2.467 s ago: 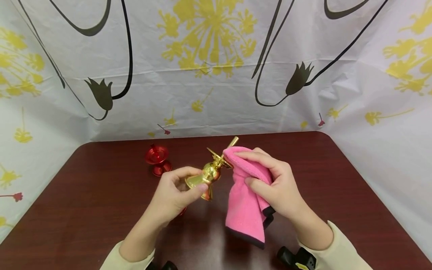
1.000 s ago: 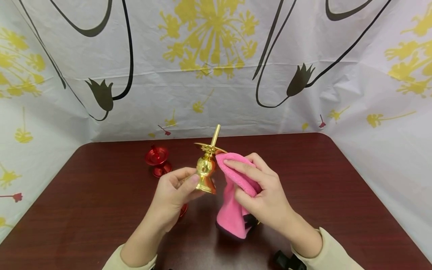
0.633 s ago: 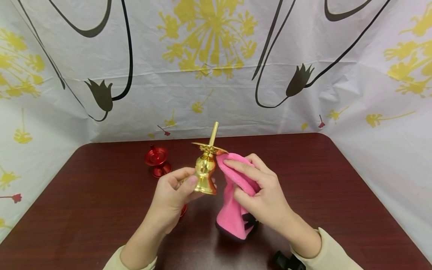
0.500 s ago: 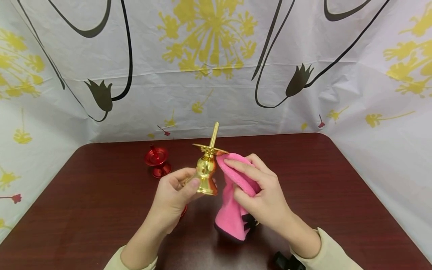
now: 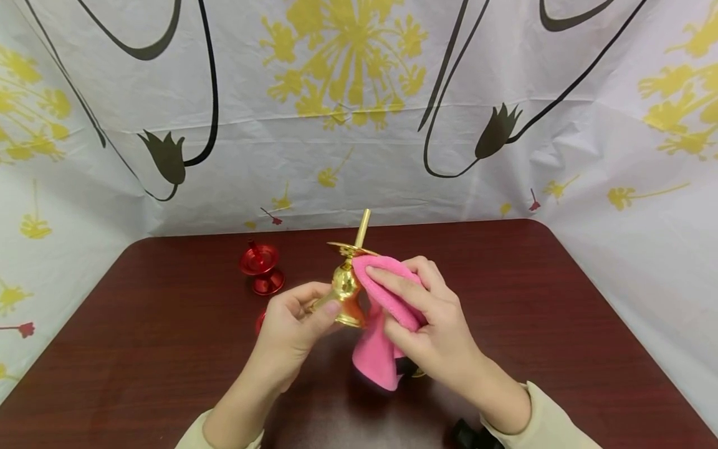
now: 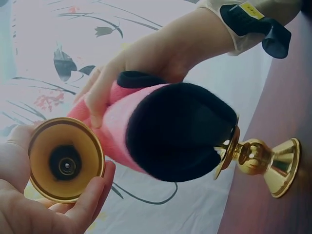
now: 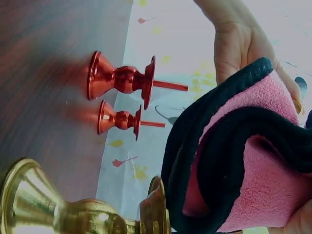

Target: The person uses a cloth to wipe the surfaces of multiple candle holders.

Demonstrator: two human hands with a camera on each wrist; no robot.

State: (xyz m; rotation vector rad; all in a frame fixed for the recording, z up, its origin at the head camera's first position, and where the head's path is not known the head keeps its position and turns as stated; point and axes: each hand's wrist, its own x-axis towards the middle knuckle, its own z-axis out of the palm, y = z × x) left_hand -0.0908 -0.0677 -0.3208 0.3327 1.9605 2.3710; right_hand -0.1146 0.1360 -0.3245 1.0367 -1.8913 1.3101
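My left hand grips a gold candlestick by its flared base, above the table and tilted a little right. Its hollow underside faces the left wrist view. My right hand pinches a folded pink cloth with a dark border; its upper fold touches the candlestick just under the dish, and the rest hangs down. Behind the cloth a second gold candlestick stands on the table, almost wholly hidden in the head view.
Two red candlesticks stand on the table to the left: the far one, and a nearer one mostly hidden behind my left hand in the head view. A patterned white sheet hangs behind the table.
Over the span the gold candlestick has turned from a strong rightward lean to more upright. The cloth has shifted slightly left, from the dish's rim to the body below it.
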